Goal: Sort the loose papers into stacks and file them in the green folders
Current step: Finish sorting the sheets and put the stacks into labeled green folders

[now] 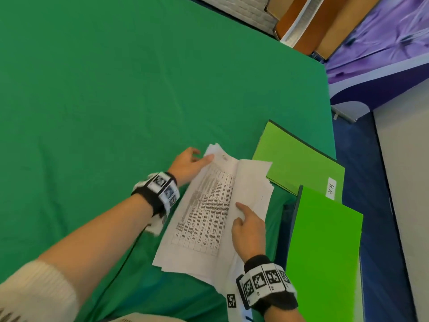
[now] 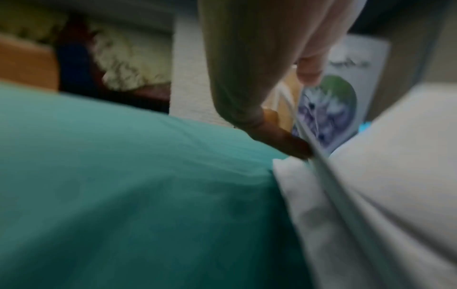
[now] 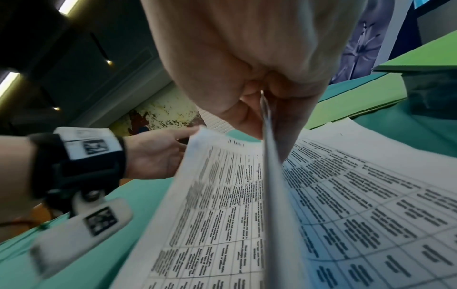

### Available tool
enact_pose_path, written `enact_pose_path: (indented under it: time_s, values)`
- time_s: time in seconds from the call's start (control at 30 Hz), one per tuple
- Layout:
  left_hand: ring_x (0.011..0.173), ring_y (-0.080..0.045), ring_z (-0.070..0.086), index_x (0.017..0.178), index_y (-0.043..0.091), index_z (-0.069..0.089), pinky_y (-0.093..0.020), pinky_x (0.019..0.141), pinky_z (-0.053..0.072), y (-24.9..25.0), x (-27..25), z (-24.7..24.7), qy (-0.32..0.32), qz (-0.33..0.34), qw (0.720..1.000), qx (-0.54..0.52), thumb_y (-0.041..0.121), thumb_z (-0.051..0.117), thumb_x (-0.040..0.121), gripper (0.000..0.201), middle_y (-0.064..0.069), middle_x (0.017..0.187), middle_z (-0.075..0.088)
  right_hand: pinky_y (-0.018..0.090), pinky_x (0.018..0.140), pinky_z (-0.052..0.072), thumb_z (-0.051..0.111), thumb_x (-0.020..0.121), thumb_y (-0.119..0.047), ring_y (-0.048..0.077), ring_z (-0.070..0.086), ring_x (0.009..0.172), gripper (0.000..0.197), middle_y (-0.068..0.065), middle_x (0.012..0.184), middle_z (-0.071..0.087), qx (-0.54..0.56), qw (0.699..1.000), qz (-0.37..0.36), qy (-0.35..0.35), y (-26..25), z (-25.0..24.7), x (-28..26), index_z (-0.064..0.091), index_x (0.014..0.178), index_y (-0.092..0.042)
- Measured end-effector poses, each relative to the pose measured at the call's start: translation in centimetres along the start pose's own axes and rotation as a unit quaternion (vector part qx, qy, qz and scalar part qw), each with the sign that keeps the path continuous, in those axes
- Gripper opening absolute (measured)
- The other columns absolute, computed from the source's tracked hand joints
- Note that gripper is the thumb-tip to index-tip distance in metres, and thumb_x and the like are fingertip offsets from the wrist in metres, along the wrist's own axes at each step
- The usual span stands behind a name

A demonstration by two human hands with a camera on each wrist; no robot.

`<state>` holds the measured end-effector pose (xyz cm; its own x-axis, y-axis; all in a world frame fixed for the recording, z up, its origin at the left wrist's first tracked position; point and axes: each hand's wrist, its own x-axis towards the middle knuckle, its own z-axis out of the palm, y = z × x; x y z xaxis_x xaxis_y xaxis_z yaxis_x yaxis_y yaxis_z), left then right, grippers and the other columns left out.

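Note:
A pile of loose white papers [image 1: 209,212] lies on the green cloth, with a printed table on its top page [image 3: 222,205]. My left hand [image 1: 200,156] holds the pile's far left corner, thumb on top and fingers [image 2: 284,140] at the edge. My right hand [image 1: 240,213] pinches one sheet [image 1: 253,182] and lifts it off toward the right, blank side up; its edge [image 3: 269,176] runs between my fingers. Two green folders lie closed to the right: a far one [image 1: 299,163] with a white "H.R" label [image 1: 332,188], and a near one [image 1: 325,240].
Green cloth [image 1: 104,101] covers the table, bare to the left and beyond the papers. The table's right edge [image 1: 336,145] runs just past the folders, with blue floor below. A cable [image 1: 120,268] trails from my left wrist over the cloth.

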<state>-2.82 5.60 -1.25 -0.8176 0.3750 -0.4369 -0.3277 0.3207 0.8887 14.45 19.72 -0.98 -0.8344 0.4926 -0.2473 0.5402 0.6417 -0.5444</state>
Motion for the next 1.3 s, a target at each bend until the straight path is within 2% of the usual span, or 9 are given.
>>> enact_pose_path:
  time_s: [0.17, 0.33, 0.43, 0.57, 0.7, 0.87, 1.03, 1.17, 1.3]
  values:
    - [0.089, -0.012, 0.07, 0.112, 0.011, 0.069, -0.031, 0.075, 0.06, -2.3, -6.7, 2.7, -0.165, 0.016, 0.986, 0.022, 0.038, 0.05, 0.099, 0.035, -0.002, 0.105, 0.071, 0.034, 0.089, 0.048, 0.03, 0.095, -0.064, 0.014, 0.062, 0.098, 0.052, -0.006, 0.102, 0.07, 0.078, 0.997, 0.022, 0.002, -0.8, 0.2, -0.3, 0.068, 0.104, -0.028]
    - [0.117, -0.012, 0.059, 0.134, 0.016, 0.057, -0.028, 0.101, 0.046, -3.3, -8.0, 5.5, -0.145, 0.072, 0.976, 0.146, 0.057, 0.054, 0.091, 0.06, 0.001, 0.135, 0.059, 0.04, 0.096, 0.048, 0.026, 0.098, -0.057, 0.02, 0.062, 0.101, 0.054, 0.001, 0.11, 0.07, 0.134, 0.989, 0.052, 0.02, -1.1, 0.2, -0.7, 0.069, 0.104, -0.026]
    - [0.105, -0.008, 0.065, 0.124, 0.018, 0.066, -0.031, 0.093, 0.054, -3.0, -8.4, 6.6, -0.155, 0.082, 0.982, 0.073, 0.069, 0.046, 0.088, 0.065, 0.001, 0.12, 0.069, 0.035, 0.092, 0.05, 0.026, 0.097, -0.06, 0.013, 0.063, 0.095, 0.048, -0.009, 0.1, 0.068, 0.156, 0.986, 0.06, 0.026, -1.5, -0.2, -1.3, 0.066, 0.09, -0.034]
    - [0.073, -0.022, 0.067, 0.096, -0.002, 0.067, -0.043, 0.075, 0.058, -2.6, -8.3, 7.7, -0.124, 0.086, 0.987, 0.053, 0.048, 0.04, 0.1, 0.057, -0.018, 0.085, 0.068, 0.028, 0.084, 0.05, 0.028, 0.091, -0.07, 0.006, 0.064, 0.091, 0.055, -0.014, 0.088, 0.069, 0.2, 0.976, 0.089, 0.013, -1.5, -0.3, -2.3, 0.07, 0.091, -0.035]
    - [0.076, -0.032, 0.065, 0.079, -0.004, 0.059, -0.049, 0.079, 0.055, -3.1, -8.1, 8.5, -0.126, 0.079, 0.987, 0.069, 0.034, 0.039, 0.097, 0.046, -0.02, 0.079, 0.066, 0.026, 0.078, 0.051, 0.038, 0.091, -0.068, 0.006, 0.065, 0.087, 0.049, -0.009, 0.088, 0.07, 0.21, 0.973, 0.092, 0.025, -0.9, -0.5, -2.4, 0.069, 0.092, -0.031]
    - [0.093, -0.011, 0.065, 0.115, 0.01, 0.065, -0.019, 0.081, 0.051, -3.0, -7.1, 8.1, -0.225, 0.024, 0.974, 0.015, 0.016, 0.038, 0.101, 0.032, 0.001, 0.11, 0.069, 0.029, 0.077, 0.049, 0.055, 0.094, -0.047, 0.012, 0.063, 0.085, 0.025, -0.001, 0.098, 0.069, 0.216, 0.967, 0.124, 0.056, -0.1, -1.1, -2.1, 0.062, 0.096, -0.024]
    - [0.123, -0.01, 0.049, 0.129, 0.02, 0.06, -0.024, 0.105, 0.035, -2.4, -5.9, 7.9, -0.272, 0.092, 0.946, 0.15, 0.004, 0.043, 0.094, 0.042, 0.001, 0.135, 0.057, 0.034, 0.085, 0.055, 0.064, 0.087, -0.047, 0.012, 0.065, 0.093, 0.029, -0.007, 0.1, 0.07, 0.202, 0.97, 0.112, 0.071, -0.3, -0.7, -1.9, 0.067, 0.105, -0.025]
    - [0.118, -0.019, 0.055, 0.126, 0.014, 0.061, -0.031, 0.102, 0.043, -1.3, -2.8, 6.8, -0.155, 0.104, 0.946, 0.266, 0.006, 0.048, 0.094, 0.035, -0.004, 0.131, 0.059, 0.028, 0.082, 0.045, 0.047, 0.093, -0.006, 0.03, 0.061, 0.101, 0.028, 0.016, 0.114, 0.067, 0.116, 0.982, 0.116, 0.097, -0.2, -1.3, -1.6, 0.062, 0.117, -0.006]
    - [0.121, -0.028, 0.049, 0.14, 0.013, 0.041, -0.043, 0.099, 0.044, 1.0, 3.2, 5.5, 0.008, 0.137, 0.897, 0.421, 0.006, 0.051, 0.092, 0.049, -0.008, 0.138, 0.048, 0.028, 0.078, 0.043, 0.042, 0.092, 0.001, 0.033, 0.061, 0.099, 0.042, 0.019, 0.113, 0.066, 0.057, 0.984, 0.097, 0.136, -0.1, -2.1, -2.2, 0.055, 0.131, -0.007]
